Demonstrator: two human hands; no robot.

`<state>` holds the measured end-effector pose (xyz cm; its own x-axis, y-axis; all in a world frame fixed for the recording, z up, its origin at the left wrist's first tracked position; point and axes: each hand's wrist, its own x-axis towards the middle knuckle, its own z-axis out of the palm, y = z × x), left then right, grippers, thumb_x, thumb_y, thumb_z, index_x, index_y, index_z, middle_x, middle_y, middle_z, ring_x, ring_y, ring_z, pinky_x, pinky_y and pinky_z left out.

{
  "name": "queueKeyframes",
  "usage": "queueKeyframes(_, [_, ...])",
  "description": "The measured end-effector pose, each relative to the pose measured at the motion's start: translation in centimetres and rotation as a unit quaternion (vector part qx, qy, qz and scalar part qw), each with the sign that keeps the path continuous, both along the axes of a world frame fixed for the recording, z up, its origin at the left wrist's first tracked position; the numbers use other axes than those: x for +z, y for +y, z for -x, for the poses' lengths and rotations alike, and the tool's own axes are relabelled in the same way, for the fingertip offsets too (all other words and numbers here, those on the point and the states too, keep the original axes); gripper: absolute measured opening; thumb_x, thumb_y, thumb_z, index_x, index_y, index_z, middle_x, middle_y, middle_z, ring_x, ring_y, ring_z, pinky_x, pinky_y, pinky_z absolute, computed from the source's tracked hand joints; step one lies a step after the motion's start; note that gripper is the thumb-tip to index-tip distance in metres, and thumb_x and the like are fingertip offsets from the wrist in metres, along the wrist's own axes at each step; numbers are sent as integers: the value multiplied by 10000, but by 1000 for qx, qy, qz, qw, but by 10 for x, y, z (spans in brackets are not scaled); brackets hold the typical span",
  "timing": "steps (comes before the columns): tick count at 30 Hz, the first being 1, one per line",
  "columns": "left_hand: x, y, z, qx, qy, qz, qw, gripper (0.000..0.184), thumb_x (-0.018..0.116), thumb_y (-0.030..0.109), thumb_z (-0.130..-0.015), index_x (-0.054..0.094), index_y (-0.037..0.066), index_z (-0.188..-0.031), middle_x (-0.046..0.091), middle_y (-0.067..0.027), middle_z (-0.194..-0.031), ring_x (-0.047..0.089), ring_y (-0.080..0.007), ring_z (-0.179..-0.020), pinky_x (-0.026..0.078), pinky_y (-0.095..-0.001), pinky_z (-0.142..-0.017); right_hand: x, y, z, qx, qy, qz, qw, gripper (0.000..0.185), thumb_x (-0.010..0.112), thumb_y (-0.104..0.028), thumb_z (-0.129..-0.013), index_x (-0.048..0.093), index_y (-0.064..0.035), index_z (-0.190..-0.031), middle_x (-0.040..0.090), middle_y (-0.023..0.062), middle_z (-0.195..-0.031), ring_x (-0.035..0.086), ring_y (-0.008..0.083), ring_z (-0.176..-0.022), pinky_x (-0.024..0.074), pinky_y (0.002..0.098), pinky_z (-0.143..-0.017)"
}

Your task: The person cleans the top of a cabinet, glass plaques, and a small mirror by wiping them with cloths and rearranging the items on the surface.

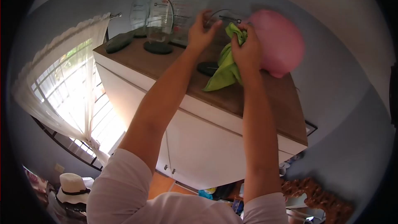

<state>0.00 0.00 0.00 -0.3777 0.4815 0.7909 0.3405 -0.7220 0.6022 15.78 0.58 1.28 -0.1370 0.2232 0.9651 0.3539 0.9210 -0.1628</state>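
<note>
My right hand [248, 50] is closed on a green cloth [226, 71], which hangs down over the brown top of a white cabinet [265, 95]. My left hand [202, 31] is raised with its fingers apart, at the left edge of a clear glass plaque [226, 16]; whether it touches the glass I cannot tell. Part of this plaque is hidden behind my hands and the cloth. A dark oval base [207, 68] sits on the cabinet top, left of the cloth. Right beside my right hand is a large pink rounded object [278, 43].
More clear plaques stand at the left, one on a dark round base [158, 48]. A dark flat object [119, 43] lies near the left corner. Beyond it hangs a white curtain [62, 99] over a window. A hat [73, 188] and a carved brown frame [319, 195] are lower down.
</note>
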Motion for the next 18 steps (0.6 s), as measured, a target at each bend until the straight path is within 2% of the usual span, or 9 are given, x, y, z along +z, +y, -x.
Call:
queueKeyframes(2, [1, -11, -10, 176, 107, -152, 967, 387, 643, 363, -759, 584, 173, -1091, 447, -148, -1147, 428, -291, -1037, 319, -382, -881, 0, -1, 1, -2, 2, -3, 1000, 365, 660, -107, -689, 507, -78, -1020, 603, 120, -914, 589, 331, -827, 464, 406, -687])
queueKeyframes(5, [4, -9, -9, 335, 273, -188, 882, 260, 655, 280, -748, 626, 158, -976, 446, -155, -1097, 418, -305, -1031, 335, -387, -857, 2, -7, -3, 23, -28, -37, 999, 371, 664, -88, -679, 501, -66, -1012, 600, 130, -911, 587, 336, -824, 463, 408, -686])
queueKeyframes(8, [2, 3, 0, 321, 249, -213, 889, 194, 668, 200, -734, 635, 149, -918, 434, -156, -1093, 402, -306, -1032, 337, -406, -857, 1, -6, 3, 63, -11, 9, 998, 399, 682, -101, -656, 498, -63, -1008, 596, 149, -909, 582, 347, -830, 463, 408, -692])
queueKeyframes(11, [2, 14, 5, 249, 142, -220, 932, 143, 657, 150, -759, 636, 140, -900, 425, -147, -1083, 396, -291, -1011, 338, -396, -861, 2, -13, 2, 75, -6, 39, 996, 408, 681, -119, -650, 496, -44, -1005, 592, 170, -903, 580, 357, -841, 462, 413, -704])
queueKeyframes(14, [7, 10, 8, 197, 45, -217, 955, 81, 631, 152, -800, 632, 119, -874, 423, -137, -1065, 400, -266, -976, 345, -372, -852, 6, -17, -2, -2, -122, 182, 976, 429, 675, -134, -649, 482, -22, -1015, 586, 184, -903, 578, 372, -837, 459, 426, -721])
queueKeyframes(17, [6, 3, 4, 230, 91, -200, 948, 117, 549, 181, -881, 607, 82, -907, 404, -102, -1053, 371, -215, -994, 336, -331, -887, 2, -7, -3, 46, -86, 152, 984, 400, 637, -121, -683, 464, 0, -1023, 581, 184, -889, 585, 376, -796, 457, 424, -717])
queueKeyframes(18, [6, 4, 5, 240, 111, -194, 945, 130, 541, 187, -885, 600, 78, -922, 415, -92, -1032, 381, -205, -982, 344, -327, -877, 0, 2, -1, 68, -26, 125, 989, 389, 624, -115, -697, 460, 3, -1030, 578, 185, -888, 586, 375, -793, 455, 418, -720])
